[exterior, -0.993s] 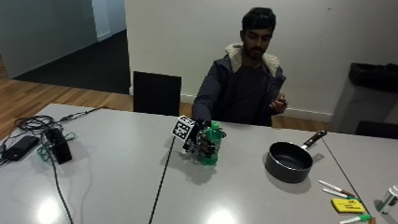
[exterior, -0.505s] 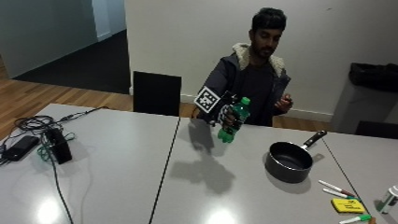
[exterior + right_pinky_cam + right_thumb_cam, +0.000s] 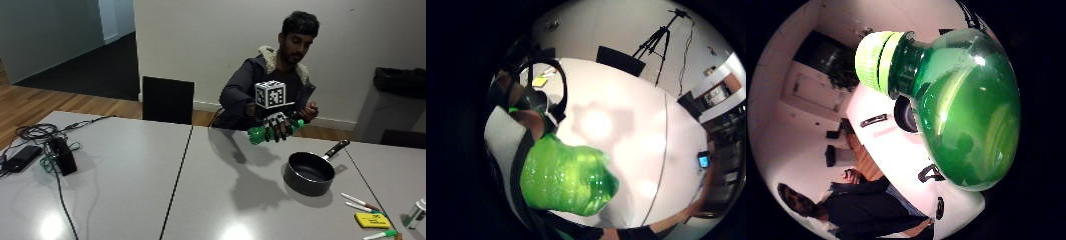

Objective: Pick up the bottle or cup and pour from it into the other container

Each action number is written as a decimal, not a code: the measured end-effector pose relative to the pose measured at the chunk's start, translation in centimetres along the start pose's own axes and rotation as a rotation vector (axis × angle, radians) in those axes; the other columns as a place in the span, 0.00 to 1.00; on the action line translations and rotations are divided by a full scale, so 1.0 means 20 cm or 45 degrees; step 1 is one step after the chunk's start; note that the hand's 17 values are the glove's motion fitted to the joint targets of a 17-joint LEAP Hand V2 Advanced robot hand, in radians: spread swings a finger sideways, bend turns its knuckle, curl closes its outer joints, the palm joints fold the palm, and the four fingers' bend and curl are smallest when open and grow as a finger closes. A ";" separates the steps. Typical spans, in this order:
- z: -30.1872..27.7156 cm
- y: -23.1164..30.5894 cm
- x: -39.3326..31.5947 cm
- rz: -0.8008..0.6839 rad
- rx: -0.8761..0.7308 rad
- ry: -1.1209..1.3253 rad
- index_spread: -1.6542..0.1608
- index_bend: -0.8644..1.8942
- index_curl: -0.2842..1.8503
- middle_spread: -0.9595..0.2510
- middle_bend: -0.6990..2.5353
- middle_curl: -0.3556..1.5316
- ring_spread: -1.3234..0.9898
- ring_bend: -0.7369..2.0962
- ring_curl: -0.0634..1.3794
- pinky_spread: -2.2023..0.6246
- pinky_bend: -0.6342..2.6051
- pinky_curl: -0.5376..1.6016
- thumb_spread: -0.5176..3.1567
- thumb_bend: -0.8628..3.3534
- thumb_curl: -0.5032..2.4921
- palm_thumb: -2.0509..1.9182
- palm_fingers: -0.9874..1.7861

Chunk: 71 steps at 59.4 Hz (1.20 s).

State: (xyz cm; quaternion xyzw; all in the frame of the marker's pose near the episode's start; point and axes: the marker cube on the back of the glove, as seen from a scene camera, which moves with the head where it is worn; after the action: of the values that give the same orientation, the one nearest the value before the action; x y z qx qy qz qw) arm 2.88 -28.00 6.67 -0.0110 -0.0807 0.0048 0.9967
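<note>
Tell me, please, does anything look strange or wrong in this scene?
One thing: the green bottle, gripped by the gloved right hand and tilted toward the black pan, still wears its cap, so nothing can pour.

Green bottle [image 3: 271,131] off the table — was upright on it 1 s ago, now tipped near-horizontal in the gloved right hand [image 3: 275,126], up and closer to the pan [image 3: 310,172].

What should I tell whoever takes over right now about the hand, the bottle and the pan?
Gloved right hand grips the green plastic bottle, held in the air, tipped nearly on its side.
Its light green cap is on.
The black saucepan sits on the grey table, below and to one side of the bottle.
Done: bottle picked up.
Left: bring it over the saucepan and pour; the cap looks in the way.
</note>
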 end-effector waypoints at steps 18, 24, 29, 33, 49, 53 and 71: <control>0.14 -0.18 -0.16 -0.055 -0.192 0.476 0.76 0.35 0.23 0.58 0.28 0.43 0.49 0.46 0.33 0.76 0.39 0.41 0.34 0.20 0.36 0.74 0.75; 0.19 -0.21 -0.21 -0.089 -0.234 0.660 0.75 0.35 0.24 0.58 0.28 0.43 0.49 0.46 0.32 0.76 0.39 0.41 0.34 0.20 0.36 0.74 0.75; 0.23 -0.22 -0.24 -0.112 -0.268 0.806 0.75 0.35 0.24 0.57 0.28 0.43 0.49 0.46 0.32 0.76 0.39 0.41 0.34 0.20 0.36 0.74 0.75; 0.26 -0.22 -0.27 -0.142 -0.273 0.903 0.75 0.35 0.24 0.57 0.28 0.43 0.49 0.45 0.32 0.76 0.38 0.41 0.34 0.20 0.36 0.74 0.75; 0.35 -0.24 -0.34 -0.223 -0.274 1.147 0.74 0.35 0.24 0.55 0.28 0.43 0.48 0.44 0.32 0.76 0.37 0.41 0.34 0.20 0.36 0.74 0.74; 0.38 -0.24 -0.34 -0.229 -0.275 1.180 0.74 0.35 0.24 0.54 0.28 0.43 0.47 0.44 0.32 0.76 0.37 0.41 0.35 0.20 0.36 0.74 0.74; 0.40 -0.22 -0.36 -0.232 -0.280 1.191 0.73 0.35 0.24 0.53 0.28 0.43 0.46 0.44 0.32 0.76 0.37 0.41 0.38 0.20 0.36 0.73 0.74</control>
State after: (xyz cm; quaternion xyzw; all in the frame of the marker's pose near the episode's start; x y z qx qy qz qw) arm -5.45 -32.28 13.42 -0.1101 0.3750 -0.0965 0.9154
